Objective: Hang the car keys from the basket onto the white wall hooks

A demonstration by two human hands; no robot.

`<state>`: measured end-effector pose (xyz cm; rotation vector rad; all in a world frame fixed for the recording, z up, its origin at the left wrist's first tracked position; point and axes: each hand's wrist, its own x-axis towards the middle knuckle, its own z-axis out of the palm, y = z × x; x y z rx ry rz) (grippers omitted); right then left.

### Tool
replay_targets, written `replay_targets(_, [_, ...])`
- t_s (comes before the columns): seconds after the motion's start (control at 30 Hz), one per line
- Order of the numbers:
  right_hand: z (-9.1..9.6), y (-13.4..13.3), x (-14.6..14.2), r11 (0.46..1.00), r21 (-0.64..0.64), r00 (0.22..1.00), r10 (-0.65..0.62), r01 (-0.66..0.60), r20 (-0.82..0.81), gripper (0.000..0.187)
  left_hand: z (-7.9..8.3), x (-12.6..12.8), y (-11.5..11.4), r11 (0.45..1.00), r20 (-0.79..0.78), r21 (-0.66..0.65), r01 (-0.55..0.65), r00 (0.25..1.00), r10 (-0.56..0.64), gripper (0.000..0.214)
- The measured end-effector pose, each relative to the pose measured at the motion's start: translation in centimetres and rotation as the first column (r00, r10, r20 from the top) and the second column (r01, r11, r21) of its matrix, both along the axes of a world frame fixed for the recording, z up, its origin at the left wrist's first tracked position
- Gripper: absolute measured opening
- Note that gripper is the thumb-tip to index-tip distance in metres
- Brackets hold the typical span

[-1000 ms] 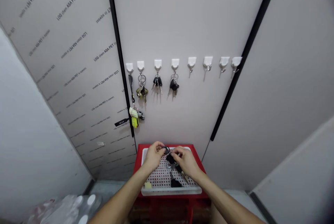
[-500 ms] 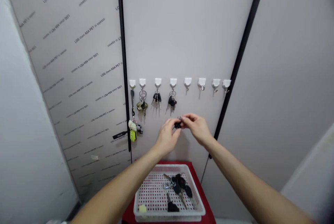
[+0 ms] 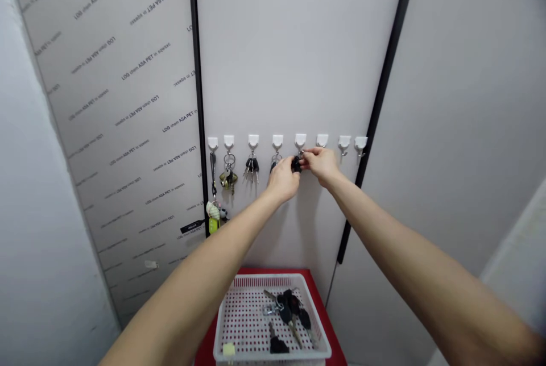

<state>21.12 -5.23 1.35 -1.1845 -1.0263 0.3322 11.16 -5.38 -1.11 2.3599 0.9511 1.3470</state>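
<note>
Both my hands are raised to a row of white wall hooks. My left hand [image 3: 283,179] and my right hand [image 3: 321,164] pinch a black key set [image 3: 296,164] between them, right under the fifth hook [image 3: 300,140]. The four hooks to its left carry keys: a lanyard with charms [image 3: 212,209], a green-tagged bunch [image 3: 228,177], a black key bunch [image 3: 252,166], and one partly hidden behind my left hand. The three hooks to the right [image 3: 343,142] hang bare.
Below stands a white perforated basket [image 3: 239,326] on a red stand [image 3: 315,298], holding several more black keys [image 3: 290,309] and a small yellow piece [image 3: 228,349]. Black vertical strips divide the grey wall panels.
Both hands picked a black key set from the basket and raised it up to the fifth hook. The view tilted up with them.
</note>
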Motion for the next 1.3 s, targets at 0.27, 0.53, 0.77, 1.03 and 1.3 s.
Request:
replay_targets(0.27, [-5.9, -1.7, 1.3, 0.983, 0.046, 0.938, -0.183, 0.178, 0.293, 0.025, -6.4, -2.6, -1.7, 0.991, -0.003, -0.062, 0.118, 0.993, -0.118, 0.036])
replay_targets(0.53, [-21.8, -7.5, -0.9, 0.804, -0.594, 0.604, 0.459, 0.029, 0.651, 0.023, -22.0, -6.1, -3.7, 0.898, -0.287, -0.439, 0.006, 0.947, -0.146, 0.031])
replay_targets(0.77, [-25.9, -8.8, -2.5, 0.815, -0.549, 0.318, 0.479, 0.183, 0.818, 0.026, -25.9, -6.3, -4.3, 0.906, -0.549, -0.406, -0.119, 0.825, -0.138, 0.028])
replay_targets(1.03, [-25.9, -9.0, -3.0, 0.839, -0.523, 0.304, 0.465, 0.15, 0.832, 0.024, -25.5, -6.5, -4.4, 0.887, -0.584, -0.424, -0.183, 0.804, -0.113, 0.021])
replay_targets(1.3, [-25.8, -8.3, -3.9, 0.827, -0.507, 0.684, 0.518, -0.245, 0.514, 0.018, -21.2, -6.3, -3.5, 0.911, -0.325, -0.412, 0.013, 0.932, -0.16, 0.018])
